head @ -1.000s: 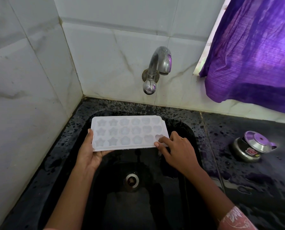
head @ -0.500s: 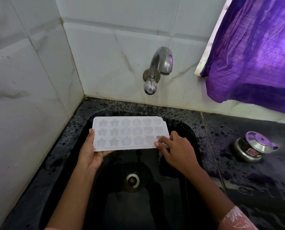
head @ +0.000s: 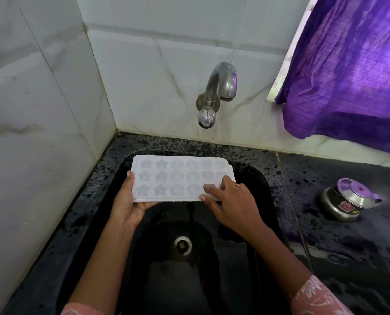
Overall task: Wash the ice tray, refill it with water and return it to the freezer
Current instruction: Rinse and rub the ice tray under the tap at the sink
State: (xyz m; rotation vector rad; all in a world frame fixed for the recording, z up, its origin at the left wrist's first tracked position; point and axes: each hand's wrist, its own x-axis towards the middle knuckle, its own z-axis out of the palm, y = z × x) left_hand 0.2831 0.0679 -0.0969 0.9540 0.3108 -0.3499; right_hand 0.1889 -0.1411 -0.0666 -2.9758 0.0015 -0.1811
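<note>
While the left hand [head: 130,205] grips the white ice tray [head: 178,178] from below over the black sink [head: 266,189], the right hand [head: 232,201] lies across its corner, fingers [head: 208,187] loosely spread, clasping nothing.

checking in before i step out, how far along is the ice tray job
Early. Done: the white plastic ice tray with star and flower moulds is out of the freezer and over the black sink. In hand: the left hand supports its left end while the right hand rubs its right cells. No water runs from the steel wall tap. Left: rinse, refill, return to freezer.
</note>
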